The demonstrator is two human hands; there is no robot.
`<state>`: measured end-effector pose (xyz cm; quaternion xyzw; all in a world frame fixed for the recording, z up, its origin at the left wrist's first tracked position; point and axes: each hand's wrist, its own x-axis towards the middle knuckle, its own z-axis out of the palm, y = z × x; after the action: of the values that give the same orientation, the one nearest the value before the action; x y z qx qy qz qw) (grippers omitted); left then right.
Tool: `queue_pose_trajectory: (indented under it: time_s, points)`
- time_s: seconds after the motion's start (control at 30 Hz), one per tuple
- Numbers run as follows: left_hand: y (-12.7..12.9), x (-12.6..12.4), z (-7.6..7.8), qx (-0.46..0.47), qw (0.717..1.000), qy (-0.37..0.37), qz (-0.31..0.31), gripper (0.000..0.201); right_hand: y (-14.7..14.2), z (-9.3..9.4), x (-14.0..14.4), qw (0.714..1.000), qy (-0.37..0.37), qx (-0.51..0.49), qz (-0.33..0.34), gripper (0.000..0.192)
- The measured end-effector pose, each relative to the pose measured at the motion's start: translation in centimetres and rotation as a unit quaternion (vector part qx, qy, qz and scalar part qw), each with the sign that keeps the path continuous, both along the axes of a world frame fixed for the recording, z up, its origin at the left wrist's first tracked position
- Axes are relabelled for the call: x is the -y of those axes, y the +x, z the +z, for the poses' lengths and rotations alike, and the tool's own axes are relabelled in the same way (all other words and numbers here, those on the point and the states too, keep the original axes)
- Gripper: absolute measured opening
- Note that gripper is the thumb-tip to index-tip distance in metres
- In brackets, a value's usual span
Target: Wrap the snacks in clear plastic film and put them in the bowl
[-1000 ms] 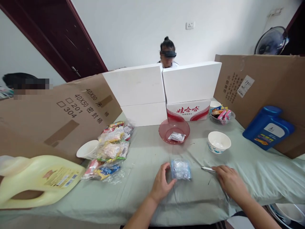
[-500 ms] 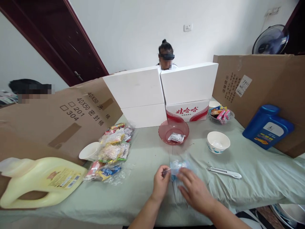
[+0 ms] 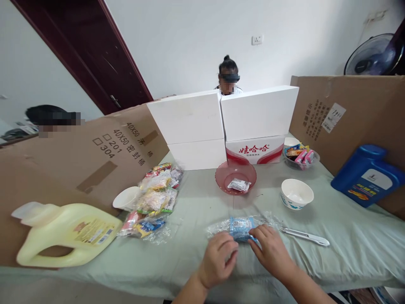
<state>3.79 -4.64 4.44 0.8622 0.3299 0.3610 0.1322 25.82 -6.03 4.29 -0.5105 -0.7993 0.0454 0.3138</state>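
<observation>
Both hands work a blue packet
Left hand (image 3: 218, 259) and right hand (image 3: 268, 249) pinch the clear-wrapped blue packet (image 3: 240, 228); a utility knife (image 3: 305, 237) lies just right.

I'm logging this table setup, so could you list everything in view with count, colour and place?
Clear packet: one, blue print, table front, under both hands.
Utility knife: one, white, right of the packet.
Pink bowl: one, table centre, holds a small sachet.
White bowl: one, right of centre.
Snack packets: a pile, mixed colours, left.
Yellow jug: one, lying far left.
Blue jug: one, far right.
Table cloth: pale green.
Left hand: at the packet's near edge.
Right hand: fingers on the packet.
</observation>
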Motion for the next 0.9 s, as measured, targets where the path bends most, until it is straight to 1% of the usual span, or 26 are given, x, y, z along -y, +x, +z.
queue_pose_trajectory:
  time_s: [0.03, 0.07, 0.1, 0.13, 0.17, 0.23, 0.3, 0.33, 0.37, 0.4, 0.47, 0.5, 0.53, 0.57, 0.63, 0.7, 0.73, 0.8, 0.87, 0.9]
  points:
    - [0.5, 0.2, 0.4, -0.040, 0.999, -0.010, -0.035, 0.012, -0.2, 0.0, 0.1, 1.000, -0.016, 0.002, 0.009, 0.012]
    - [0.7, 0.3, 0.6, -0.072, 0.996, -0.023, -0.051, 0.012, -0.3, -0.2, 0.1, 0.999, -0.031, 0.005, 0.017, 0.013]
    - [0.6, 0.1, 0.6, -0.095, 0.994, -0.031, -0.050, 0.013, -0.2, -0.4, 0.2, 0.999, -0.042, 0.010, 0.024, 0.013]
    - [0.4, -0.3, 0.5, -0.117, 0.992, -0.035, -0.034, 0.015, 0.0, -0.7, 0.2, 0.998, -0.046, 0.013, 0.029, 0.014]
    - [-0.1, -0.8, 0.3, -0.136, 0.990, -0.031, -0.001, 0.021, 0.3, -1.0, 0.1, 0.999, -0.041, 0.014, 0.030, 0.015]
    - [-1.0, -2.0, -0.1, -0.155, 0.982, -0.007, 0.106, 0.034, 1.0, -1.5, -0.3, 1.000, -0.009, 0.010, 0.016, 0.016]
    - [-1.5, -2.8, -0.3, -0.140, 0.965, 0.022, 0.220, 0.041, 1.4, -1.7, -0.9, 1.000, 0.026, 0.002, -0.012, 0.022]
    - [-1.5, -3.0, -0.2, -0.121, 0.960, 0.035, 0.252, 0.040, 1.4, -1.6, -1.1, 0.999, 0.036, -0.002, -0.022, 0.025]
    - [-1.3, -3.0, -0.1, -0.103, 0.961, 0.043, 0.252, 0.036, 1.3, -1.5, -1.2, 0.999, 0.040, -0.009, -0.026, 0.026]
    - [-1.0, -2.9, -0.1, -0.089, 0.969, 0.042, 0.224, 0.031, 1.1, -1.2, -1.3, 0.999, 0.039, -0.018, -0.020, 0.025]
    - [0.1, -2.6, -0.1, -0.082, 0.989, 0.012, 0.126, 0.024, 0.3, -0.6, -1.2, 0.999, 0.026, -0.040, 0.006, 0.022]
    - [0.6, -2.7, -0.3, -0.085, 0.993, -0.009, 0.084, 0.024, -0.1, -0.3, -1.2, 0.999, 0.014, -0.047, 0.023, 0.022]
    - [1.1, -2.9, -0.5, -0.092, 0.994, -0.026, 0.061, 0.025, -0.4, -0.1, -1.3, 0.998, 0.000, -0.048, 0.037, 0.023]
    - [1.5, -3.3, -0.9, -0.099, 0.992, -0.036, 0.063, 0.025, -0.7, -0.1, -1.5, 0.998, -0.014, -0.043, 0.046, 0.023]
    - [1.8, -4.6, -1.5, -0.120, 0.986, -0.040, 0.107, 0.025, -0.7, -0.4, -2.4, 0.998, -0.037, -0.015, 0.038, 0.024]
    - [1.6, -6.0, -2.0, -0.152, 0.977, -0.046, 0.145, 0.033, -0.1, -1.1, -3.7, 0.999, -0.044, 0.023, -0.006, 0.028]
    - [1.5, -6.5, -2.2, -0.167, 0.973, -0.051, 0.153, 0.036, 0.4, -1.5, -4.3, 0.998, -0.043, 0.038, -0.033, 0.031]
    - [1.1, -7.1, -2.1, -0.184, 0.970, -0.055, 0.146, 0.031, 1.5, -2.1, -5.0, 0.996, -0.031, 0.048, -0.065, 0.033]
    - [0.9, -6.8, -1.5, -0.177, 0.975, -0.041, 0.129, 0.022, 2.3, -2.0, -5.1, 0.998, -0.012, 0.027, -0.059, 0.030]
    - [0.8, -6.4, -1.0, -0.167, 0.978, -0.031, 0.120, 0.022, 2.6, -1.7, -4.8, 0.999, -0.004, 0.010, -0.047, 0.029]
